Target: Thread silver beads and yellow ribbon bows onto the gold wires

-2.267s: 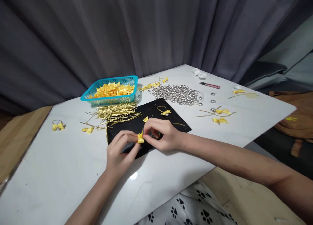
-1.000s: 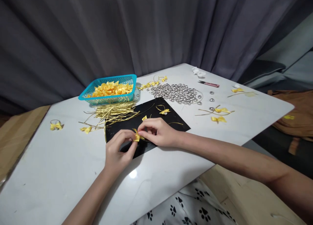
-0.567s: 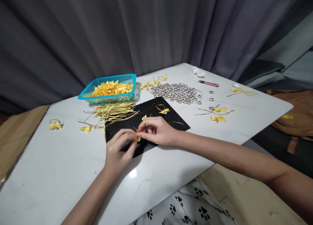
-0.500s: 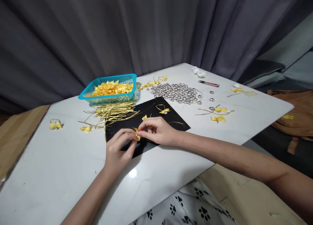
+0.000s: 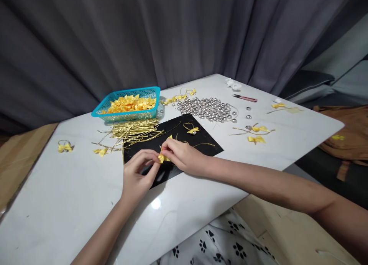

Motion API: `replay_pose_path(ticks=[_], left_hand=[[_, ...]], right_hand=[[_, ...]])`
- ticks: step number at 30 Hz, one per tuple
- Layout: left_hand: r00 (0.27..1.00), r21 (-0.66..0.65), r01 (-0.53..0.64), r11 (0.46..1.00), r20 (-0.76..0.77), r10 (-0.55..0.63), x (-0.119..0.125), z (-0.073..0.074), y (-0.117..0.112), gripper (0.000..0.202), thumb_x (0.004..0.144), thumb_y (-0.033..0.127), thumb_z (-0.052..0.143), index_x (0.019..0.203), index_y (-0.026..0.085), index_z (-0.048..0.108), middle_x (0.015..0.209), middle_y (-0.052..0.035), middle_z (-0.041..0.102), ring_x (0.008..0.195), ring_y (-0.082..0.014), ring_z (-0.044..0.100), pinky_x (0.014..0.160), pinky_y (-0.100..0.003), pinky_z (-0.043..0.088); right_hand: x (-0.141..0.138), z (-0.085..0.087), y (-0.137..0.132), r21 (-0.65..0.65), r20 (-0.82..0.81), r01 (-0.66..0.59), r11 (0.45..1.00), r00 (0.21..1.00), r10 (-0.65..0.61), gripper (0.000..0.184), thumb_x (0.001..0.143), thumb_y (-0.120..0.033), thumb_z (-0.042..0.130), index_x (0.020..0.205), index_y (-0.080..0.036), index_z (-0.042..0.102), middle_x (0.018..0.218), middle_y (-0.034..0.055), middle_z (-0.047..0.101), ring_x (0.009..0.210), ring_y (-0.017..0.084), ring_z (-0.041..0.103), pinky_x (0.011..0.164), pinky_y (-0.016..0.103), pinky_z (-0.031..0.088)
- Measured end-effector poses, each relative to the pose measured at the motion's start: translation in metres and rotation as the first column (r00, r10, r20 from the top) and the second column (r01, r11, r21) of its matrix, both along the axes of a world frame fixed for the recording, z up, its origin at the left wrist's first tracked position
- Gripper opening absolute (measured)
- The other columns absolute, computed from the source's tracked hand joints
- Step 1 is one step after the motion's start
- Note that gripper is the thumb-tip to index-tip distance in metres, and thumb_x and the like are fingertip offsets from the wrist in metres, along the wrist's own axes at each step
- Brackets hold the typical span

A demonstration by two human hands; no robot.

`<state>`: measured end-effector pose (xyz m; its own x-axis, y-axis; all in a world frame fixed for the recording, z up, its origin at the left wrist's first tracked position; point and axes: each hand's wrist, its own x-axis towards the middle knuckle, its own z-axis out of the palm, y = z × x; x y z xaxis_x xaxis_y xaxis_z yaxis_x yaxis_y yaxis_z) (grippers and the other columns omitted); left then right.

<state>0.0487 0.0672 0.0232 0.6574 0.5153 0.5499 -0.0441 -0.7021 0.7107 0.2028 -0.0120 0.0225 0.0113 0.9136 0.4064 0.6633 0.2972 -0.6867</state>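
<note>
Over the black mat (image 5: pixel 175 125), my left hand (image 5: pixel 139 171) pinches the left side of a small yellow ribbon bow (image 5: pixel 161 158) between thumb and fingertips. My right hand (image 5: pixel 182 153) pinches the same bow from the right, covering part of it. Just behind my right fingers, another yellow ribbon tip (image 5: pixel 170 137) shows. Farther back on the mat lies a finished-looking bow with a gold wire loop and silver bead (image 5: pixel 193 131). A gold wire (image 5: pixel 205 144) sticks out beyond my right hand.
A blue basket (image 5: pixel 96 113) of yellow bows stands at the back left, with gold twist ties (image 5: pixel 133 130) before it. Silver beads (image 5: pixel 209 109) are heaped behind the mat. Pink-handled thread snips (image 5: pixel 248 99) and loose bows (image 5: pixel 257 139) lie right. Another bow (image 5: pixel 64 147) sits far left.
My right hand has turned slightly, its fingertips now pointing more downward over the bow. More of the yellow bow shows between the hands. Both hands stay in nearly the same place.
</note>
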Motion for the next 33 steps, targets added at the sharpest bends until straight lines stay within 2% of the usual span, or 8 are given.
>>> replay_pose_path(ticks=[7, 11, 14, 19, 22, 28, 31, 33], left_hand=[[1.0, -0.23, 0.029, 0.973, 0.005, -0.029, 0.002, 0.0, 0.001, 0.006, 0.076, 0.016, 0.06, 0.072, 0.015, 0.057, 0.079, -0.0045, 0.059, 0.075, -0.0121, 0.06, 0.066, -0.021, 0.051], [0.996, -0.364, 0.085, 0.928, 0.002, -0.09, 0.004, 0.004, -0.001, 0.01, 0.077, 0.024, 0.061, 0.075, 0.015, 0.056, 0.083, -0.0058, 0.06, 0.077, -0.0128, 0.06, 0.067, -0.021, 0.051], [0.999, -0.462, 0.03, 0.886, -0.021, -0.045, 0.006, 0.006, -0.003, 0.019, 0.073, 0.03, 0.066, 0.071, 0.014, 0.055, 0.078, -0.0053, 0.062, 0.071, -0.0127, 0.06, 0.064, -0.022, 0.052], [0.994, -0.557, -0.096, 0.825, -0.091, 0.055, 0.008, 0.006, -0.005, 0.024, 0.067, 0.032, 0.071, 0.078, 0.013, 0.059, 0.069, -0.002, 0.061, 0.059, -0.0101, 0.057, 0.056, -0.021, 0.05], [0.994, -0.542, -0.092, 0.835, -0.094, 0.049, 0.007, 0.007, -0.005, 0.022, 0.067, 0.03, 0.07, 0.077, 0.013, 0.06, 0.065, -0.0012, 0.06, 0.058, -0.0096, 0.055, 0.056, -0.02, 0.049], [0.992, -0.414, -0.099, 0.905, -0.112, 0.057, 0.007, 0.005, -0.007, 0.019, 0.07, 0.031, 0.068, 0.07, 0.014, 0.058, 0.069, -0.002, 0.059, 0.063, -0.0119, 0.058, 0.056, -0.021, 0.049], [0.983, -0.277, -0.157, 0.948, -0.138, 0.123, 0.006, 0.003, -0.009, 0.018, 0.073, 0.031, 0.067, 0.076, 0.015, 0.06, 0.075, -0.003, 0.061, 0.069, -0.013, 0.06, 0.059, -0.022, 0.05], [0.976, -0.1, -0.186, 0.977, -0.129, 0.173, 0.004, 0.003, -0.01, 0.013, 0.075, 0.028, 0.064, 0.08, 0.016, 0.061, 0.078, -0.0034, 0.062, 0.072, -0.0134, 0.06, 0.062, -0.023, 0.05]], right_hand=[[0.0, -0.004, 0.002, 0.013, -0.165, -0.022, 1.0, 0.986, 0.024, 0.014, 0.092, -0.024, 0.041, 0.083, -0.014, 0.044, 0.071, 0.0009, 0.049, 0.063, 0.009, 0.043, 0.06, 0.022, 0.034], [-0.001, -0.005, 0.001, 0.023, -0.252, -0.027, 0.999, 0.967, 0.032, 0.017, 0.091, -0.027, 0.044, 0.081, -0.013, 0.046, 0.065, -0.0015, 0.047, 0.058, 0.008, 0.04, 0.056, 0.02, 0.032], [-0.001, -0.005, 0.0, 0.054, -0.231, -0.015, 0.998, 0.973, 0.027, 0.018, 0.091, -0.027, 0.044, 0.081, -0.014, 0.047, 0.066, -0.001, 0.048, 0.06, 0.008, 0.043, 0.058, 0.021, 0.034], [0.001, -0.004, 0.0, 0.079, -0.068, -0.019, 0.997, 0.997, 0.024, 0.014, 0.092, -0.024, 0.041, 0.083, -0.014, 0.045, 0.071, 0.0012, 0.049, 0.064, 0.01, 0.043, 0.061, 0.023, 0.034], [0.001, -0.005, 0.002, 0.06, -0.052, -0.026, 0.998, 0.998, 0.029, 0.013, 0.092, -0.022, 0.039, 0.084, -0.014, 0.044, 0.072, 0.0015, 0.048, 0.064, 0.01, 0.043, 0.062, 0.023, 0.034], [-0.003, -0.005, 0.003, -0.046, -0.266, -0.05, 0.998, 0.963, 0.036, 0.015, 0.091, -0.024, 0.041, 0.081, -0.014, 0.045, 0.065, -0.0019, 0.045, 0.058, 0.008, 0.039, 0.057, 0.02, 0.032], [-0.005, -0.003, 0.001, -0.111, -0.369, -0.046, 0.993, 0.929, 0.002, 0.016, 0.09, -0.025, 0.042, 0.08, -0.013, 0.046, 0.063, -0.0029, 0.043, 0.054, 0.007, 0.035, 0.052, 0.019, 0.03], [-0.008, -0.002, 0.001, -0.148, -0.434, -0.059, 0.987, 0.901, -0.011, 0.017, 0.09, -0.027, 0.043, 0.08, -0.013, 0.046, 0.061, -0.0038, 0.042, 0.05, 0.006, 0.033, 0.048, 0.019, 0.027]])
